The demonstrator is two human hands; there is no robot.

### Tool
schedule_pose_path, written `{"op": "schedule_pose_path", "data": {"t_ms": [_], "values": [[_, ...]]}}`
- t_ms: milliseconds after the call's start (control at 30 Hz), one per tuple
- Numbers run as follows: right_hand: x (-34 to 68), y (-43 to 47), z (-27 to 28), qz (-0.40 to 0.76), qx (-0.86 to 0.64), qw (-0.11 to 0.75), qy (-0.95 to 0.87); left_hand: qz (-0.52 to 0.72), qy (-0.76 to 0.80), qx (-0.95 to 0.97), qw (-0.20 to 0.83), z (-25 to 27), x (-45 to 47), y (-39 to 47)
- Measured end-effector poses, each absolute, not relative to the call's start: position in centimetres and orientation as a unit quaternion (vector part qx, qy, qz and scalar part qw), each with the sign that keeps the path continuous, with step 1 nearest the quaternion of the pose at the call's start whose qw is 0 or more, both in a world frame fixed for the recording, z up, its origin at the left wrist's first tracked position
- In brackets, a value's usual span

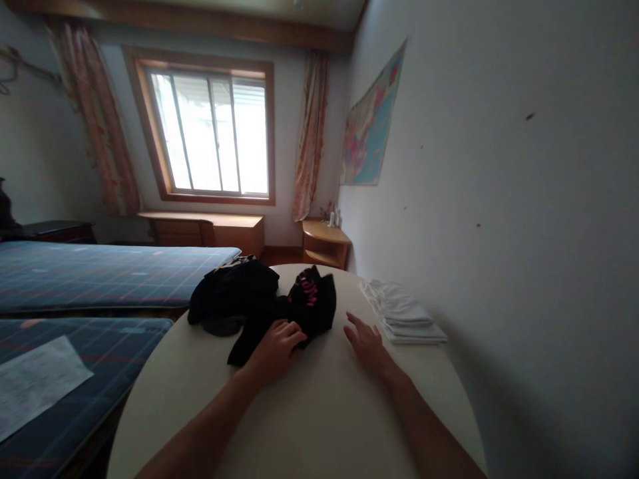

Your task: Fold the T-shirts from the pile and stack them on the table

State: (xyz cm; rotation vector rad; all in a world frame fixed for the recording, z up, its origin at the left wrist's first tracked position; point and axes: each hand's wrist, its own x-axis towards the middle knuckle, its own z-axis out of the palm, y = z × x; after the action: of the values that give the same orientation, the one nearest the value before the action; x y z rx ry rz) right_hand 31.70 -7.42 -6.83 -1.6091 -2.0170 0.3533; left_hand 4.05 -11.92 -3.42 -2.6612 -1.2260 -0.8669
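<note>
- Left hand (280, 347) of mine lies over the near edge of a black garment (319, 311), fingers slightly bent on the cloth; I cannot tell whether they pinch it or merely rest there.
- Right hand (367, 342) of mine holds nothing, its fingers loosely spread between the black garment and a white stack (402, 313); I cannot tell whether it touches the bench (319, 432).
- The black garment, with pink lettering on its far part, lies near the middle of the round bench, spread unevenly.
- Just to its left and farther off sits a dark heap (232, 293) of cloth, crumpled; the two meet, and I cannot make out where one ends.
- The white stack, on the right side of the bench, lies flat in folded layers.
- As I judge it, the white cloth is done; the black garment and the dark heap are both still unfolded.
</note>
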Motion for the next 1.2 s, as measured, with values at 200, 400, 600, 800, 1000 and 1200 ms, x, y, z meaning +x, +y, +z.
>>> {"op": "schedule_pose_path", "data": {"t_ms": [200,400,600,800,1000,1200], "values": [[30.6,-8.4,-6.0,0.130,-0.519,0.384,-0.753,-0.195,-0.306,-0.932,0.000,-2.5,6.7,-14.7],[31.2,-8.0,-5.7,0.049,-0.543,0.385,-0.744,-0.243,-0.272,-0.930,-0.056,-1.2,7.3,-16.5],[31.6,-8.5,-3.8,0.028,-0.532,0.346,-0.772,-0.353,-0.506,-0.786,0.046,-1.1,6.8,-15.3],[31.8,-10.1,-2.2,0.091,-0.486,0.272,-0.825,-0.223,-0.687,-0.692,0.005,-1.3,4.4,-13.9],[32.4,-10.7,-2.0,0.131,-0.477,0.394,-0.774,-0.206,-0.615,-0.761,-0.035,-1.5,4.1,-13.4],[32.5,-10.8,-2.0,0.146,-0.450,0.296,-0.830,-0.305,-0.639,-0.705,-0.046,-0.2,4.0,-13.3]]}}
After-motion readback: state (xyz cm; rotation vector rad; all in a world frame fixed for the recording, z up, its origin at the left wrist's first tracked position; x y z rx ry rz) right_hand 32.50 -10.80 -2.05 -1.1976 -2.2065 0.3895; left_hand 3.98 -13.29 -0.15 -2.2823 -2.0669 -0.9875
